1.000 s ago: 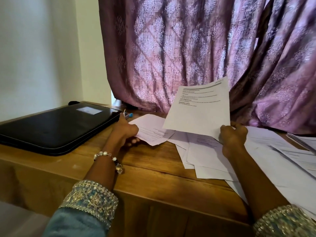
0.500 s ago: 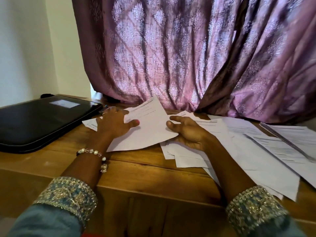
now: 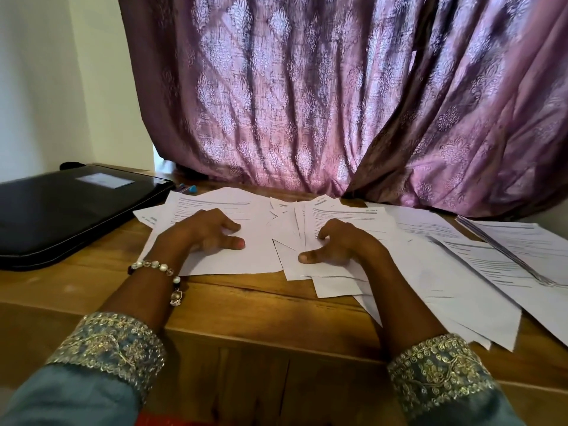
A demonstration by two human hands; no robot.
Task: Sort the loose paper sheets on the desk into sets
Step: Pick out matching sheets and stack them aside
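Both hands down on paper. Left hand (image 3: 206,233) rests on left sheet (image 3: 227,256), fingers loosely bent, nothing pinched. Right hand (image 3: 338,245) rests on middle pile (image 3: 332,210), fingers loosely bent, nothing gripped. More sheets (image 3: 479,265) fan right across desk (image 3: 252,305). Black folder (image 3: 61,210) lies far left, curtain (image 3: 338,96) behind.

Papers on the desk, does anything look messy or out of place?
Yes. The paper sheets lie fanned at mixed angles, and the right-hand ones stick out past the desk front edge.
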